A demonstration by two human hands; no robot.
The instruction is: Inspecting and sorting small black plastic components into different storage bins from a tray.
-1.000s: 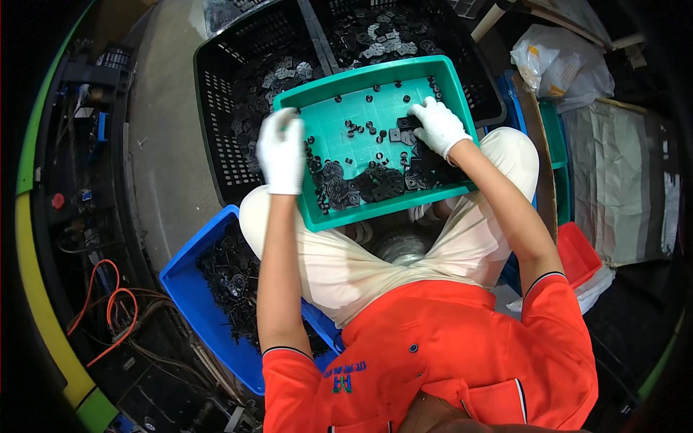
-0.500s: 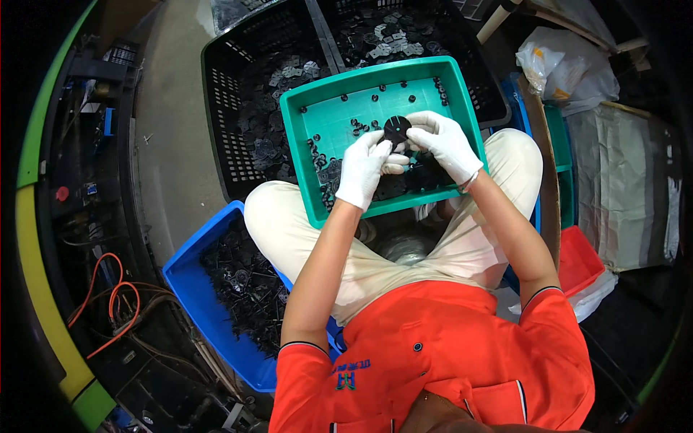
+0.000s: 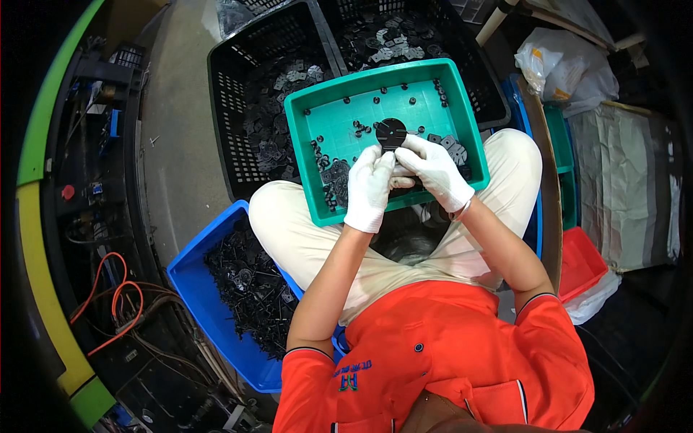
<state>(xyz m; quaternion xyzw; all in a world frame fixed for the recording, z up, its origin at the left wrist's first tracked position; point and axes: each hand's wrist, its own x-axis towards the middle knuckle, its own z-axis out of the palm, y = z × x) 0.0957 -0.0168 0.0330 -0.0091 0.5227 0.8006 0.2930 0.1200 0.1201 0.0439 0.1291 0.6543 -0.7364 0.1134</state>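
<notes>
Both of my hands wear white gloves and meet over the green tray (image 3: 390, 76), which rests across my lap. Between them is a round black disc (image 3: 391, 133) with a small centre hole and slits. My left hand (image 3: 370, 186) grips the disc's lower left edge, fingers curled. On its lower right edge, my right hand (image 3: 436, 170) pinches with thumb and fingers. Small black rings (image 3: 359, 130) lie scattered on the tray floor. Flat black plates (image 3: 454, 150) are piled at its near right, and more beside my left hand; my hands partly hide them.
Beyond the tray stand black perforated crates (image 3: 231, 108) full of dark flat parts. A blue bin (image 3: 189, 270) with thin black pieces is at my left. To the right are a red tray (image 3: 579, 265), plastic bags (image 3: 570, 68) and a covered box (image 3: 624, 187). Machinery with an orange hose (image 3: 119, 303) lines the far left.
The disc and both hands have come slightly nearer and to the left. My right hand has shifted from the disc's right side to its lower edge, closer to my left hand.
</notes>
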